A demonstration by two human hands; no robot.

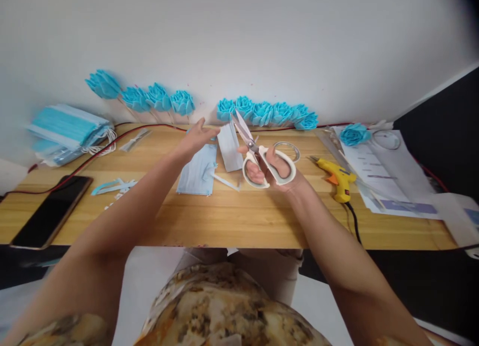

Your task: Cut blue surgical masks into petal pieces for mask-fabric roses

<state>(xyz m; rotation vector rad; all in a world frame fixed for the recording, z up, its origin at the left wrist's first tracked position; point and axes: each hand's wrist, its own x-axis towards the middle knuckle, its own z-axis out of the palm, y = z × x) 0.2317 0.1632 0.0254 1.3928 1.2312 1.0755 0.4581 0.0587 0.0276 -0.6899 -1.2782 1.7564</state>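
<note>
My right hand [275, 166] has its fingers through the handles of a pair of white-handled scissors [251, 145]. The blades point up and away from me, slightly apart. My left hand [198, 136] hangs over the light blue mask sheet [196, 171], with thumb and a finger spread apart; its other fingers are partly hidden. Between the hands is a folded pale mask piece [229, 146], close to the left fingertips and the blades. A thin white strip [226, 181] lies beside the blue sheet.
Blue fabric flowers [159, 96] line the wall, with another group [262, 113] further right. A mask stack [69, 129], phone [52, 211] and cut scraps [114, 186] lie left. A tape roll [294, 149], yellow glue gun [337, 179] and single flower [355, 134] lie right.
</note>
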